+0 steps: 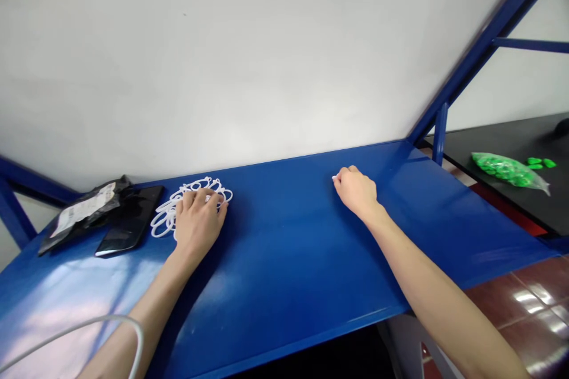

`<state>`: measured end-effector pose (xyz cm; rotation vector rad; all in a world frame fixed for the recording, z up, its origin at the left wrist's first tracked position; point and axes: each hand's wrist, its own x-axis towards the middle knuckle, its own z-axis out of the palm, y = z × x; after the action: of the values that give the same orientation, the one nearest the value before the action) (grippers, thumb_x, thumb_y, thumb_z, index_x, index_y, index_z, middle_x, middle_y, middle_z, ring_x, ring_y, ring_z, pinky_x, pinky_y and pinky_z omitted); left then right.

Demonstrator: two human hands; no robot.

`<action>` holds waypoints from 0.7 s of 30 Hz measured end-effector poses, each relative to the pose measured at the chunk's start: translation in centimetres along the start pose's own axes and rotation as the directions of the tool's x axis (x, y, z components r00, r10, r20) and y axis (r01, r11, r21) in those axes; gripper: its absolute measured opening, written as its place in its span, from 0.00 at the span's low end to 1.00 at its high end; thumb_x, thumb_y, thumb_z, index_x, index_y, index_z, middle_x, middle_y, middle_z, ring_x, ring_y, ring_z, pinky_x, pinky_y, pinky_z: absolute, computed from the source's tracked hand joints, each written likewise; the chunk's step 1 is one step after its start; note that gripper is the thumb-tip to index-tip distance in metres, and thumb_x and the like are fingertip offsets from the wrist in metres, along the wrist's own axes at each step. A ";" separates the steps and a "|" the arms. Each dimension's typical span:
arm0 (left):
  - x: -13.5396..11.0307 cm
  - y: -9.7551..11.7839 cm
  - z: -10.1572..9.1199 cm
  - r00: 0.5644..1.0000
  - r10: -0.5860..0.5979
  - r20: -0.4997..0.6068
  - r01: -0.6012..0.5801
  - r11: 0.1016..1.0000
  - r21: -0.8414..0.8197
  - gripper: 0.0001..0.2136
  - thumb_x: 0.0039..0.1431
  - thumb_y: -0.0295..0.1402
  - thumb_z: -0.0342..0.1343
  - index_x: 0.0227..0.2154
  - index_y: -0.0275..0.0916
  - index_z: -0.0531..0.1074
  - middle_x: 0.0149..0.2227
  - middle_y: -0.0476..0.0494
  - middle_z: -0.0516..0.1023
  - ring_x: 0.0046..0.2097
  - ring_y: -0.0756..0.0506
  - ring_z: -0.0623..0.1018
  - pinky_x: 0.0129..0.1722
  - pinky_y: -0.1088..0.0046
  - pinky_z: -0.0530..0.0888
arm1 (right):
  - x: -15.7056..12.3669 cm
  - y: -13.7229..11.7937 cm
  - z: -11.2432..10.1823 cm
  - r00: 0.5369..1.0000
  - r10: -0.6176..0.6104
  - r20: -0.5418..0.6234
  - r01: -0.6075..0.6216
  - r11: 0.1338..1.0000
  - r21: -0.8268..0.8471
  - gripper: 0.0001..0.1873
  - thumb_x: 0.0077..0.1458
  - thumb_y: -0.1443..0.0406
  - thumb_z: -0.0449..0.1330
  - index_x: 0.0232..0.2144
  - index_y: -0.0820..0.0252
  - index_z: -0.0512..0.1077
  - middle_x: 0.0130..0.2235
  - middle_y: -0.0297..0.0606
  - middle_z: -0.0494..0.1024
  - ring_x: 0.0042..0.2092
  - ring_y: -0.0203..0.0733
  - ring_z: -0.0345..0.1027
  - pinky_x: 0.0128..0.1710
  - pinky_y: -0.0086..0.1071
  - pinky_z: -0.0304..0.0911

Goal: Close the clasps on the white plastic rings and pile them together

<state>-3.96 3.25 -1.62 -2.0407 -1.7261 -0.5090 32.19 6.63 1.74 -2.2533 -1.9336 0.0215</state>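
A pile of thin white plastic rings [171,213] lies on the blue metal shelf [288,249] at the left. My left hand [198,219] rests on top of the pile with its fingers bent onto the rings. My right hand [355,190] sits farther right on the shelf, fingers curled in a pinch around a small white piece that peeks out at the fingertips; I cannot make out what it is.
A dark phone [131,219] and a black foil bag with a white label [84,210] lie left of the rings. A white cable [89,331] loops at the lower left. Right of the blue frame post [440,130], a black table holds a bag of green pieces [507,169].
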 end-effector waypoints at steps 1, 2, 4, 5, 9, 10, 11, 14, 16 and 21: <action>0.0 0.0 0.0 1.000 -0.001 -0.005 0.001 1.000 -0.003 0.12 0.66 0.37 0.52 0.35 0.40 0.79 0.45 0.34 0.80 0.49 0.30 0.72 0.45 0.54 0.66 | 0.4 0.5 0.0 1.000 0.031 -0.002 -0.031 1.000 -0.004 0.16 0.70 0.60 0.51 0.45 0.63 0.76 0.49 0.51 0.76 0.44 0.55 0.79 0.42 0.41 0.69; 0.0 0.0 0.0 1.000 -0.004 -0.013 0.004 1.000 -0.011 0.12 0.67 0.37 0.52 0.35 0.40 0.79 0.45 0.34 0.80 0.49 0.30 0.72 0.45 0.54 0.65 | 0.6 0.9 0.0 0.999 0.053 -0.007 -0.053 0.999 -0.004 0.16 0.70 0.60 0.51 0.45 0.63 0.76 0.49 0.51 0.76 0.44 0.55 0.79 0.42 0.42 0.69; 0.0 0.0 -0.2 0.999 -0.029 -0.036 0.027 0.998 -0.051 0.13 0.67 0.37 0.51 0.35 0.40 0.79 0.45 0.33 0.80 0.49 0.30 0.72 0.45 0.54 0.65 | 1.0 1.5 -0.1 0.996 0.092 -0.019 -0.092 0.996 -0.007 0.16 0.70 0.60 0.51 0.46 0.63 0.76 0.49 0.51 0.76 0.45 0.56 0.78 0.42 0.43 0.69; 0.0 -0.1 -0.3 0.998 -0.046 -0.048 0.042 0.995 -0.088 0.13 0.68 0.38 0.51 0.35 0.39 0.79 0.44 0.33 0.81 0.48 0.30 0.72 0.46 0.54 0.65 | 1.1 1.6 -0.2 0.994 0.105 -0.025 -0.106 0.994 -0.008 0.16 0.70 0.60 0.52 0.47 0.63 0.76 0.49 0.51 0.75 0.45 0.56 0.78 0.42 0.43 0.69; 0.4 -0.3 -1.1 0.990 -0.128 -0.056 0.107 0.954 -0.279 0.13 0.67 0.40 0.51 0.34 0.40 0.78 0.38 0.35 0.81 0.43 0.34 0.74 0.47 0.56 0.68 | 0.3 0.7 -0.6 0.994 0.086 -0.065 -0.086 0.996 -0.001 0.16 0.69 0.59 0.53 0.49 0.63 0.74 0.50 0.51 0.75 0.44 0.56 0.78 0.41 0.43 0.70; 0.5 -0.3 -1.4 0.987 -0.156 -0.049 0.132 0.938 -0.322 0.13 0.66 0.41 0.52 0.34 0.40 0.77 0.36 0.37 0.81 0.41 0.35 0.74 0.46 0.57 0.68 | -0.2 0.2 -0.7 0.996 0.047 -0.076 -0.046 0.999 0.019 0.16 0.69 0.59 0.53 0.49 0.63 0.74 0.50 0.51 0.75 0.44 0.55 0.78 0.41 0.42 0.70; 0.6 -0.2 -1.6 0.981 -0.193 -0.034 0.168 0.917 -0.363 0.12 0.65 0.41 0.53 0.34 0.41 0.77 0.35 0.39 0.80 0.40 0.37 0.75 0.45 0.59 0.69 | -0.8 -0.5 -0.7 0.996 -0.013 -0.088 0.019 0.998 0.058 0.15 0.69 0.59 0.54 0.49 0.62 0.74 0.50 0.51 0.75 0.44 0.54 0.78 0.41 0.42 0.70; 0.6 0.6 -2.6 0.944 -0.317 0.095 0.316 0.776 -0.546 0.13 0.63 0.45 0.56 0.37 0.41 0.76 0.33 0.44 0.80 0.35 0.41 0.77 0.38 0.64 0.71 | -3.1 -2.9 -0.2 0.957 -0.283 -0.059 0.288 0.912 0.292 0.13 0.68 0.58 0.56 0.47 0.57 0.75 0.50 0.45 0.77 0.45 0.49 0.77 0.43 0.39 0.70; 0.3 1.7 -3.2 0.906 -0.336 0.256 0.413 0.573 -0.708 0.16 0.61 0.48 0.58 0.39 0.41 0.76 0.31 0.47 0.79 0.32 0.44 0.78 0.35 0.67 0.72 | -4.8 -4.6 0.4 0.888 -0.454 -0.074 0.430 0.762 0.484 0.12 0.67 0.59 0.58 0.48 0.56 0.74 0.50 0.42 0.77 0.45 0.45 0.76 0.46 0.39 0.71; -1.0 5.0 -4.0 0.851 -0.036 0.525 0.524 0.153 -0.838 0.16 0.61 0.49 0.61 0.40 0.39 0.74 0.30 0.48 0.79 0.31 0.47 0.79 0.37 0.69 0.75 | -7.8 -7.0 1.3 0.814 -0.560 -0.151 0.440 0.425 0.791 0.13 0.65 0.61 0.60 0.51 0.56 0.71 0.51 0.41 0.78 0.51 0.43 0.74 0.52 0.39 0.70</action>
<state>0.79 -0.43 0.81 -2.7005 -2.4083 -1.9216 23.93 0.16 0.66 -1.0386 -1.9854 0.8250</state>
